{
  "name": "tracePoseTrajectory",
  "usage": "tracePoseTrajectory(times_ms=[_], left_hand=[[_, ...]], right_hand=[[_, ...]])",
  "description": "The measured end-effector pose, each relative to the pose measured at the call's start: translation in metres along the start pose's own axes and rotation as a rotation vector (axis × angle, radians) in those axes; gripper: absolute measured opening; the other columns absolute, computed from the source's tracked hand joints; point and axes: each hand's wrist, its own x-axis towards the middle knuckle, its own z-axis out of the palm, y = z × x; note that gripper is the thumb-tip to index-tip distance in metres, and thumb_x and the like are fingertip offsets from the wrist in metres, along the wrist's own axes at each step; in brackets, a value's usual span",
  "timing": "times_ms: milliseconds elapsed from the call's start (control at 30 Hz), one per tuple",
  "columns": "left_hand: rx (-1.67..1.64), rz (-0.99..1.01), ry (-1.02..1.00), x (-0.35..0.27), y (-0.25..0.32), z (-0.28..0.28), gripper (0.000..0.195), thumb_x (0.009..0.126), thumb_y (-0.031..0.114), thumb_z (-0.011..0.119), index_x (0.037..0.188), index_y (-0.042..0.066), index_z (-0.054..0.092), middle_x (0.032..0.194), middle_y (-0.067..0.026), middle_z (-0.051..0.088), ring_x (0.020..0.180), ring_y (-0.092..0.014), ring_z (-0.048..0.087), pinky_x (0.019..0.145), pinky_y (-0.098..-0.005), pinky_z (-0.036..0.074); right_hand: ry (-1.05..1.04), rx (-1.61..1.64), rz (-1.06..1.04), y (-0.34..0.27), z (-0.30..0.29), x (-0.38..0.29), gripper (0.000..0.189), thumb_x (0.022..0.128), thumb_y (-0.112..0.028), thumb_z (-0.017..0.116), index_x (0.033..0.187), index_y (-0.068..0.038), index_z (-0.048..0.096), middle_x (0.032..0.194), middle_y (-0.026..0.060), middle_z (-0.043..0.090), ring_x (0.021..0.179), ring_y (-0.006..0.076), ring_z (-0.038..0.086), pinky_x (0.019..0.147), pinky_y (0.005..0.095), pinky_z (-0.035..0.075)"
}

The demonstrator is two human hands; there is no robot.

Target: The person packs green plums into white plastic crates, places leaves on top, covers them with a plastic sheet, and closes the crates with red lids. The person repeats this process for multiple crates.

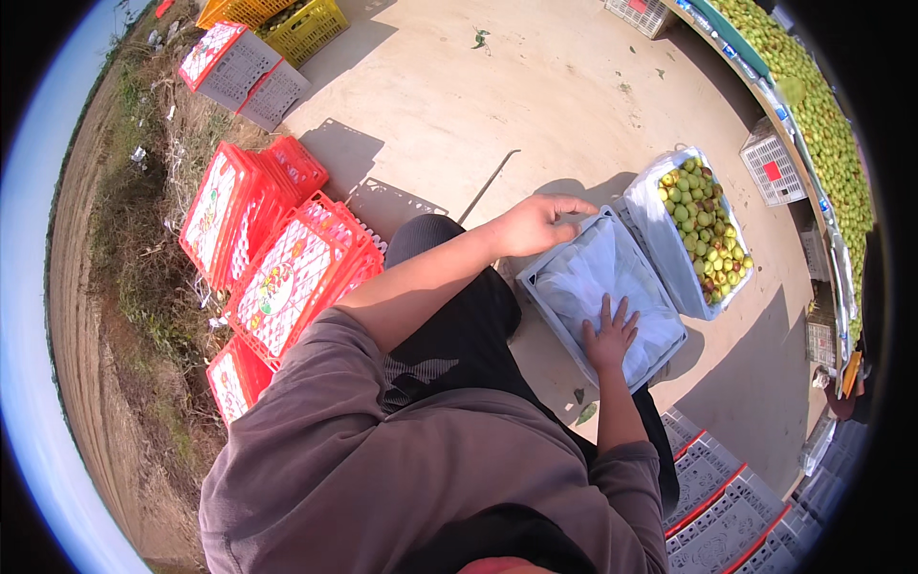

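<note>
Before me stands a plastic crate (564, 335) lined with a thin translucent plastic bag (584, 276), which is gathered over the top and hides what is inside. My right hand (612, 333) lies flat on the bag with its fingers spread. Close to the crate's far left corner is my left hand (541, 224), its thumb and forefinger apart; whether it touches the rim is hard to tell. Just beyond, a second bag-lined crate (649, 208) holds green and reddish-brown round fruit (699, 222), which looks like jujubes.
Red-and-white crate panels (280, 283) are stacked at left. Grey crates (251, 79) and yellow crates (308, 32) stand behind them. A long raised table (764, 93) heaped with fruit curves along the right. More grey crates (724, 502) sit at lower right, with a person partly visible above them.
</note>
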Motion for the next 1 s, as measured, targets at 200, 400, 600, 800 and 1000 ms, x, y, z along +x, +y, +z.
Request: tracePoseTrajectory(times_ms=[200,400,600,800,1000], left_hand=[[0.955,-0.848,0.731,-0.255,-0.042,-0.164,0.092,0.082,0.034,0.08,0.157,0.009,0.032,0.15,-0.0239,0.046,0.139,-0.041,0.047,0.114,-0.0504,0.043],[0.845,-1.336,0.545,-0.443,-0.134,-0.102,0.09,0.079,0.02,0.084,0.156,0.022,0.037,0.154,-0.016,0.039,0.135,-0.04,0.051,0.108,-0.0505,0.049],[0.746,-1.188,0.653,-0.466,-0.13,-0.147,0.066,0.072,0.016,0.081,0.133,0.017,0.054,0.142,-0.0197,0.044,0.124,-0.041,0.058,0.101,-0.0481,0.054],[0.827,-0.892,0.652,-0.45,-0.023,-0.209,0.069,0.069,0.023,0.084,0.131,0.009,0.057,0.137,-0.0216,0.054,0.127,-0.039,0.056,0.107,-0.0452,0.049],[0.755,-0.644,0.53,-0.339,0.101,-0.206,0.064,0.073,0.019,0.076,0.132,0.001,0.058,0.132,-0.0196,0.063,0.125,-0.033,0.06,0.106,-0.0403,0.048]], right_hand=[[-0.014,0.029,0.017,-0.002,-0.004,-0.002,0.083,0.088,-0.048,0.068,0.161,-0.031,0.034,0.171,0.0167,0.018,0.152,0.0559,0.011,0.12,0.07,0.015],[-0.017,0.064,0.007,-0.002,-0.008,-0.002,0.084,0.087,-0.049,0.068,0.161,-0.028,0.035,0.17,0.0187,0.018,0.152,0.0571,0.011,0.119,0.0705,0.015],[-0.086,0.082,0.04,-0.003,-0.015,0.0,0.083,0.089,-0.05,0.067,0.162,-0.029,0.033,0.171,0.0188,0.016,0.153,0.0549,0.007,0.121,0.0688,0.013],[-0.045,0.105,0.033,-0.004,-0.014,-0.004,0.083,0.089,-0.05,0.068,0.162,-0.03,0.033,0.171,0.018,0.015,0.154,0.0537,0.006,0.121,0.0677,0.011],[-0.034,0.123,0.036,-0.005,-0.013,-0.004,0.082,0.089,-0.052,0.067,0.162,-0.032,0.034,0.171,0.017,0.016,0.154,0.0524,0.006,0.121,0.0673,0.011]])
